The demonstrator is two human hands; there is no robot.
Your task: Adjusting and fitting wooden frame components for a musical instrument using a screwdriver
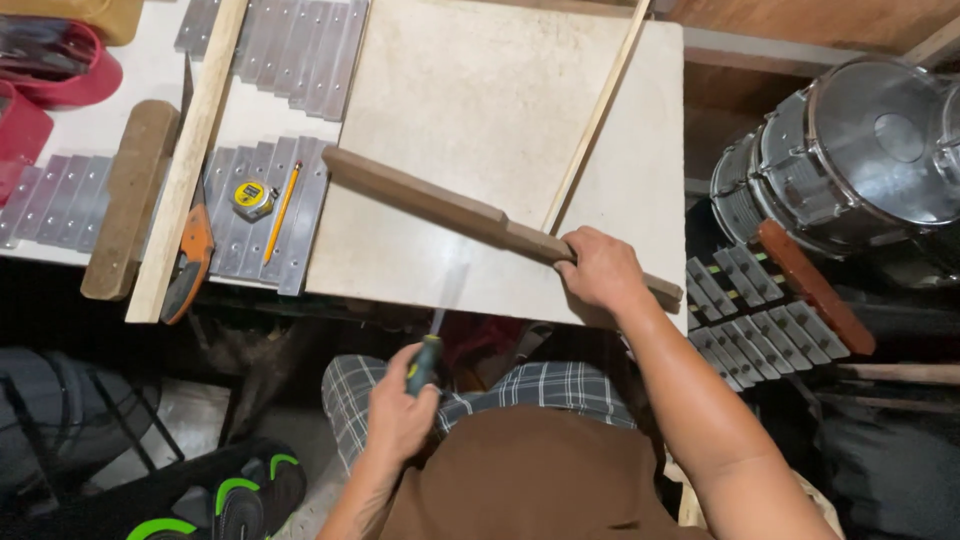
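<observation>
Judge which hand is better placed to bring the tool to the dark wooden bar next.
Left, probably. The left hand already holds the chisel-like tool, its blade near the board edge. The right hand is pressing the wooden bar down, steadying it.

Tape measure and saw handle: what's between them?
Head view: only bare grey metal bars lie between the yellow tape measure and the orange saw handle; the pencil sits on the far side.
</observation>
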